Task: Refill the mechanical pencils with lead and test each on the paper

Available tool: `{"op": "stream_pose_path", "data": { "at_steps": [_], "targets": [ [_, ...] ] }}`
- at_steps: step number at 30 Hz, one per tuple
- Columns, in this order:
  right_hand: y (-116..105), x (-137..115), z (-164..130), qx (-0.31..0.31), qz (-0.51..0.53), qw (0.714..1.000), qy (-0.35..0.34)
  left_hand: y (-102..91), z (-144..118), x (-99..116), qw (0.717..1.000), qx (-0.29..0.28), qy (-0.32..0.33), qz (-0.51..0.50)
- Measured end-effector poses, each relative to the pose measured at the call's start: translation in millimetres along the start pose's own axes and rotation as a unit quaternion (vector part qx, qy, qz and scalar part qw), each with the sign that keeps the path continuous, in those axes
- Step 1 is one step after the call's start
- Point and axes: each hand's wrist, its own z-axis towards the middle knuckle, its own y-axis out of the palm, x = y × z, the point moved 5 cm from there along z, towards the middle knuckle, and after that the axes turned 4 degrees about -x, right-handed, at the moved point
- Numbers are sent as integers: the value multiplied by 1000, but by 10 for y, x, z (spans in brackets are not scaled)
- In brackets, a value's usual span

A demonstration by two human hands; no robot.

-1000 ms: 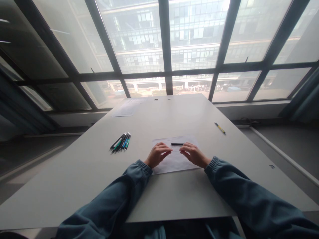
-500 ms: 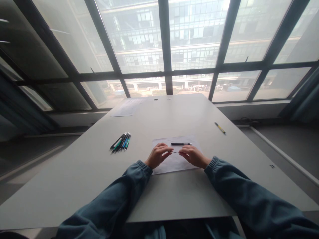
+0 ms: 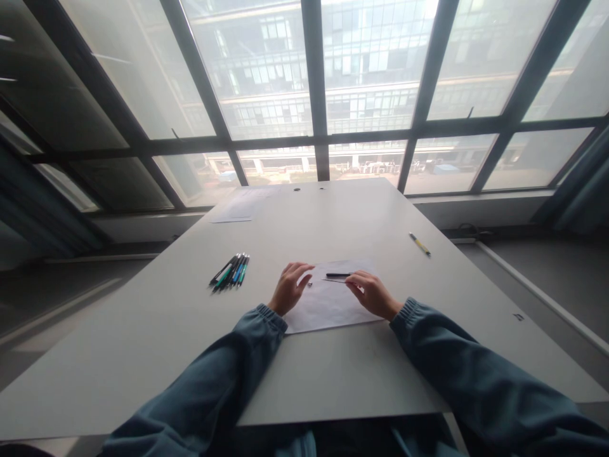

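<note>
Looking down from the head view: both hands sit on a white sheet of paper (image 3: 328, 304) lying on the grey table (image 3: 333, 374), used here as the landmark. Right hand (image 3: 370, 293) pinches a thin refill (image 3: 335, 280) by its right end, fingers narrow around it, the rod pointing left just above the sheet. Left hand (image 3: 288, 287) is at the sheet's left edge, fingers loosely curled, holding nothing that shows; a tiny part (image 3: 309, 284) lies on the sheet just beside its fingertips. Black pen barrel (image 3: 339, 275) lies on the sheet's far half, just beyond the refill and near the right hand's fingertips.

Change: half a second ago both hands held the thin refill between them; now the left hand has let go and moved off to the left, so only the right hand carries it. That reads as the pen being apart, with its pieces spread on the sheet.

Left of the sheet, well apart: bundle of pens (image 3: 231, 271). Right of the sheet, well apart: yellow pen (image 3: 420, 244). Far end of the table: more papers (image 3: 238, 208).
</note>
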Motion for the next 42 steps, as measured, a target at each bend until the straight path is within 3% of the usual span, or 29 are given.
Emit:
{"op": "stream_pose_path", "data": {
  "at_steps": [5,11,23,34,37,42],
  "targets": [
    [-11,17,-7,12,1,1000,2,69,-14,-65,994,-82,24,60],
    [-5,13,-5,6,-5,1000,5,96,-44,-117,989,-112,0,92],
    [-4,20,-10,9,-4,1000,1,77,-26,-89,994,-93,-6,61],
    [-4,10,-6,4,-6,1000,2,149,-63,-177,994,-111,-17,-3],
    [-2,8,-2,2,-8,1000,5,139,-47,-151,996,-87,-28,-21],
    [-6,5,-1,2,-9,1000,7,60,-7,-54,995,20,-58,-83]
  ]
}}
